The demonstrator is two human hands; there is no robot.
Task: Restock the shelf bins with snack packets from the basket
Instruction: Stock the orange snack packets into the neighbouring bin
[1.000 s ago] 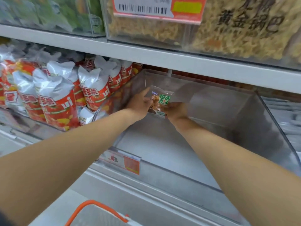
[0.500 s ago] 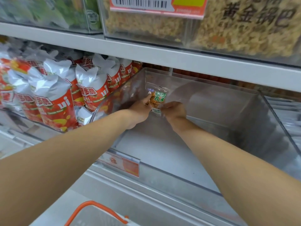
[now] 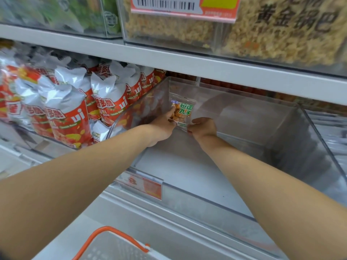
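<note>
A small clear snack packet (image 3: 183, 110) with green lettering and orange pieces stands upright against the far back wall of a clear plastic shelf bin (image 3: 281, 147). My left hand (image 3: 163, 126) holds the packet's lower left side, its fingers up along the left edge. My right hand (image 3: 203, 127) pinches the packet's bottom right corner. Both arms reach deep into the bin. The basket (image 3: 112, 246), grey with an orange handle, shows at the bottom edge; its contents are out of view.
Red and silver snack bags (image 3: 71, 113) fill the bin to the left. A shelf board (image 3: 187, 62) runs just above the hands, with bins of yellow snacks (image 3: 262, 30) on it. An orange price tag (image 3: 142, 186) sits on the bin's front lip.
Both hands moved the packet a little farther back and set it more upright against the bin's back wall. The left thumb dropped from the packet's top to its side.
</note>
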